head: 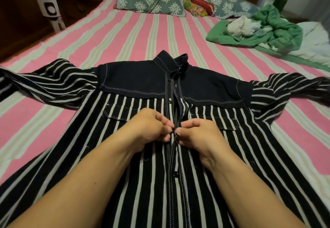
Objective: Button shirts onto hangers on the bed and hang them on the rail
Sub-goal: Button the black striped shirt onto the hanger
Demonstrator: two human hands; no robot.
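A black shirt with white stripes and a plain dark yoke (139, 81) lies face up on the bed, sleeves spread to both sides, collar pointing away from me. My left hand (151, 127) pinches the left edge of the front placket at chest height. My right hand (196, 134) pinches the right edge opposite, fingertips almost meeting at a button. One fastened button (175, 174) shows lower on the placket. No hanger is visible; if one is inside the shirt, it is hidden.
The bed has a pink and pale striped sheet (125, 31). Patterned pillows (151, 4) lie at the headboard. A heap of green and white clothes (259, 29) sits at the right. A standing fan (48, 4) stands left of the bed.
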